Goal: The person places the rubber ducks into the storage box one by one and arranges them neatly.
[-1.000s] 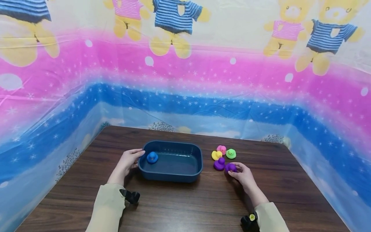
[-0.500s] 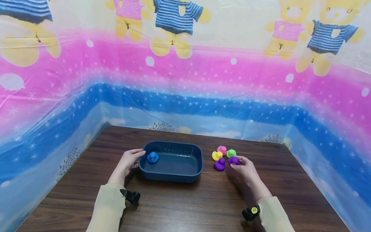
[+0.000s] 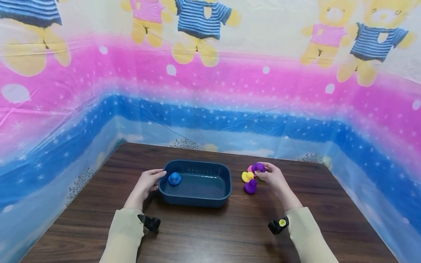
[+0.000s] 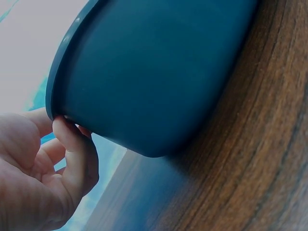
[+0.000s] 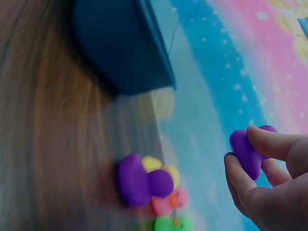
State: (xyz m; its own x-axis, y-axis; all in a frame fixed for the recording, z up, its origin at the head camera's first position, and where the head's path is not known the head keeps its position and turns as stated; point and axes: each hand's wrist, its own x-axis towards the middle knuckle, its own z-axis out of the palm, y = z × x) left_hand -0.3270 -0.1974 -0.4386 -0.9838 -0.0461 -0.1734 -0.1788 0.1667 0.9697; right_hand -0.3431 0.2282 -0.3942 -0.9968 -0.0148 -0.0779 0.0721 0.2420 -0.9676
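A: What just changed?

B: Right hand [image 3: 273,179] has come up. A second ago it had the held purple duck [image 3: 258,167] low, just beside the second purple duck [image 3: 250,187]. Now it's raised; from the head view it covers most of the green duck [image 5: 174,224] and part of the pink duck [image 5: 171,201].

A: Grip?

B: Pinch. Thumb one side, fingers the other, closed only as far as the duck's body allows. Right wrist view shows the duck off the bench [image 3: 197,233] and apart from the others, with the backdrop [image 3: 210,91] behind it.

A: Left hand [image 3: 146,183]?

B: No change. Fingers curled, pinching the rim at the left end of the bin [image 3: 195,201]. Bin hasn't shifted on the bench that I can tell.

A: What's in the bin?

B: Blue duck [image 3: 174,179], near the left end. Only one I see in there.

A: And outside?

B: Second purple, yellow duck [image 3: 246,177], pink, green. Bunched on the bench, right of the bin.

A: So where does that leave the job?

B: My read: pick is made, set-down isn't. Held duck is free of its neighbours but well right of the bin. Left hand's grip should keep the bin steady. Watch the pinch: small, rounded body, could twist.
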